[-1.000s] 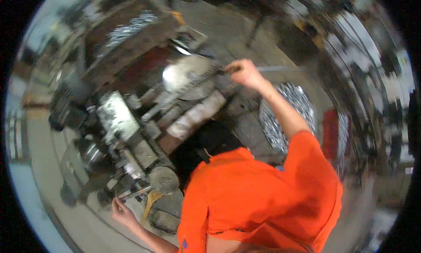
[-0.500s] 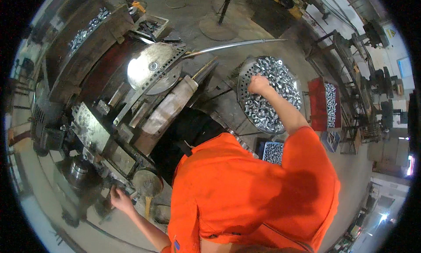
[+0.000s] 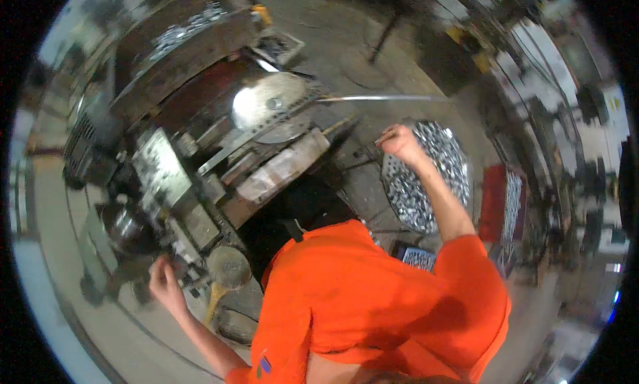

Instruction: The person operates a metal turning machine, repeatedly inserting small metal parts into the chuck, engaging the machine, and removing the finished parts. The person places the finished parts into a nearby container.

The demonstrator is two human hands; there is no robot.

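My right hand is above the upper left rim of a round tray heaped with small shiny metal parts. Its fingers are pinched together, and a tiny dark bit shows at their tips, too blurred to name. Down at the left, my left hand is beside the lower end of a greasy metal machine. Motion smears its bent fingers, so whether they hold anything does not show. A round metal disc with a perforated bar across it tops the machine.
A long metal rod sticks out over the floor above the tray. Right of the tray stands a red bin of metal parts; a small crate of parts is below. A round pan is near my left forearm.
The whole view has shifted, with the machine and tray now further right and lower. My right hand has risen from the parts to the tray's rim; my left hand has drawn slightly outward from the machine.
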